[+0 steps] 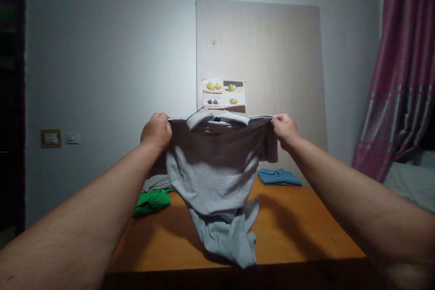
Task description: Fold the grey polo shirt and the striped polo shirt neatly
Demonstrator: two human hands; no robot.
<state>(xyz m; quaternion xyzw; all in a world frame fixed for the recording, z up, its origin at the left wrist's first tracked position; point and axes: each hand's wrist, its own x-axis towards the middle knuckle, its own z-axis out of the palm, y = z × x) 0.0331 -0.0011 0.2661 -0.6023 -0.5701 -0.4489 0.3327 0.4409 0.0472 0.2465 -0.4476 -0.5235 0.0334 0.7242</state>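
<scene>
Shirt (214, 172) in left hand (156, 131), right hand (286, 130); table (282, 240) below.

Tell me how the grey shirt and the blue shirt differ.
The grey shirt is held up by the left hand and right hand; the blue shirt lies on the table, untouched. The grey shirt hangs unfolded and rumpled; the blue shirt is neatly folded. Both appear to have collars.

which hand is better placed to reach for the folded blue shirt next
The right hand, probably: it looks nearer the folded blue shirt, while the left hand is across the gray shirt. Both hands hold the gray shirt, though.
</scene>
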